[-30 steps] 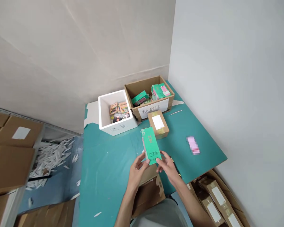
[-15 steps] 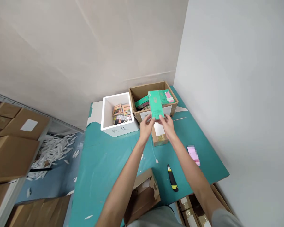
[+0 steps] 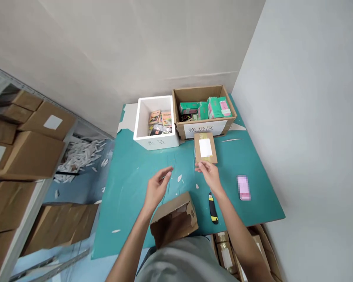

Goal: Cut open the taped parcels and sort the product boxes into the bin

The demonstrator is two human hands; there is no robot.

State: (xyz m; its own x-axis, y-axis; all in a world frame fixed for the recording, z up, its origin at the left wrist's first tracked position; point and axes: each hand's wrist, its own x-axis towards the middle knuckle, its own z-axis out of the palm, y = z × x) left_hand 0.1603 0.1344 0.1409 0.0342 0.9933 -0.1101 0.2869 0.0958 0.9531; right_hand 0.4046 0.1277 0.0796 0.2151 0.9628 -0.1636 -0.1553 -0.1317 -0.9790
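My left hand (image 3: 159, 185) hovers open over the teal table (image 3: 129, 184), holding nothing. My right hand (image 3: 209, 174) is at the near end of a small brown parcel (image 3: 205, 148) with a white label, fingers loosely curled and empty. Behind the parcel stands a cardboard box (image 3: 206, 127) with a paper sign, holding several green boxes (image 3: 202, 109). A white foam box (image 3: 144, 123) with colourful packets sits to its left. An opened brown carton (image 3: 175, 219) lies at the table's near edge, just below my left hand.
A black and yellow utility knife (image 3: 213, 207) lies right of the carton, a pink item (image 3: 243, 187) further right. Cardboard boxes (image 3: 32, 152) fill shelves at left. Paper scraps (image 3: 79, 156) litter the floor. More labelled parcels (image 3: 226, 254) sit below the table's right corner.
The green box that both hands held is gone from them and now lies in the cardboard box. Both hands have drawn back towards me, empty.
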